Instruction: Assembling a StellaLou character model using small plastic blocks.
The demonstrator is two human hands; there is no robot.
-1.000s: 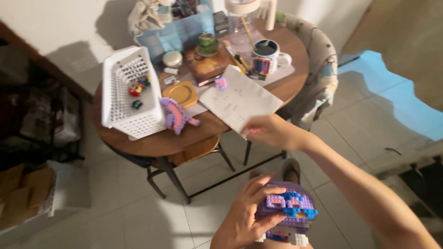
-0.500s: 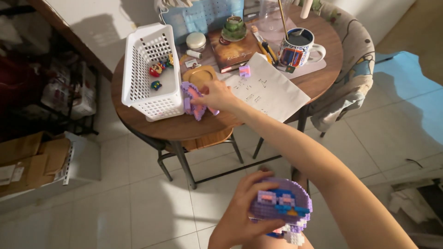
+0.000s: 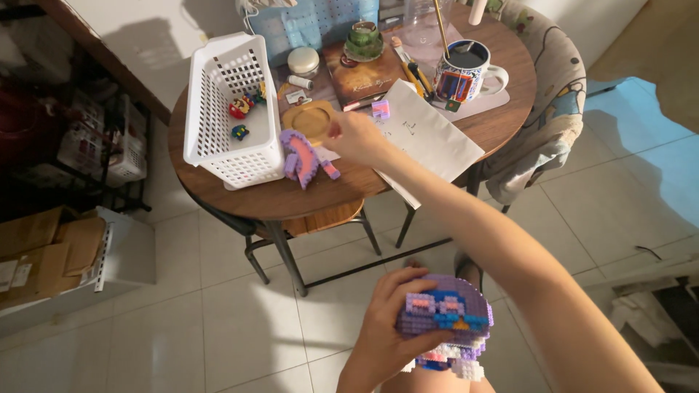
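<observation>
My left hand (image 3: 384, 336) grips a purple brick-built figure (image 3: 445, 317) with blue and pink parts, low in the view above the tiled floor. My right hand (image 3: 357, 137) reaches across to the round wooden table (image 3: 291, 200). Its curled fingertips meet at the edge of a round wooden coaster (image 3: 306, 120). Whether they pinch anything is hidden. A flat purple and pink brick piece (image 3: 304, 156) lies just left of that hand. A small pink block (image 3: 380, 109) rests on a white paper sheet (image 3: 433, 138) behind the hand.
A white plastic basket (image 3: 218, 142) with a few small coloured pieces stands on the table's left. A patterned mug (image 3: 462, 76), a book (image 3: 368, 76) and a blue pegboard sit at the back. A cloth-draped chair (image 3: 546, 124) is right; cardboard boxes (image 3: 44, 247) are left.
My right hand went from the paper's near edge to the flat purple piece, then up to the coaster's edge. The view came closer to the table. My left hand kept the figure.
</observation>
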